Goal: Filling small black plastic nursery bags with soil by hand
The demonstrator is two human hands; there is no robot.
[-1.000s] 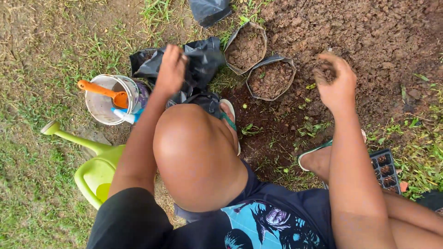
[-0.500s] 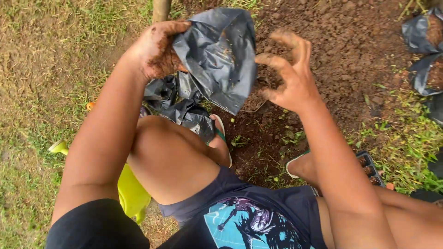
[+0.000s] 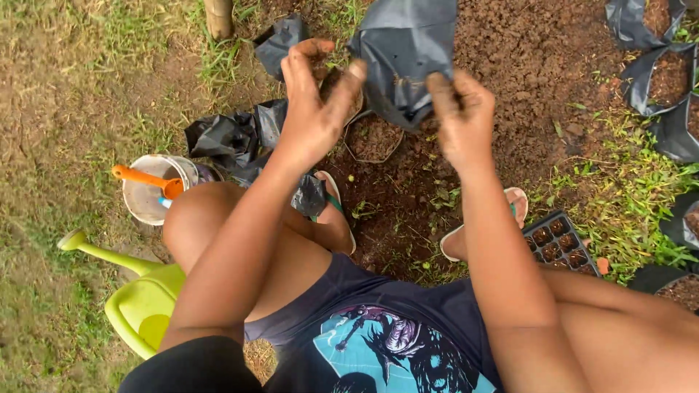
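Note:
An empty black plastic grow bag [image 3: 404, 58] hangs in the air in front of me. My right hand [image 3: 460, 120] pinches its lower right edge. My left hand [image 3: 314, 109], smeared with soil, is raised with fingers spread, its fingertips touching the bag's left edge. Below the bag stands a soil-filled grow bag [image 3: 373, 137] on the dark earth. I squat with my knees up, sandals on both feet.
A pile of empty black bags [image 3: 231, 137] lies at my left. A bucket [image 3: 149, 191] with an orange scoop and a green watering can [image 3: 142, 306] sit on the grass. A black seedling tray [image 3: 561, 244] is at my right foot; filled bags [image 3: 659, 76] stand at far right.
The bag passed from my left hand's grip to my right hand's pinch and rose higher. My left hand opened. The view tilted back, showing the bucket and filled bag again.

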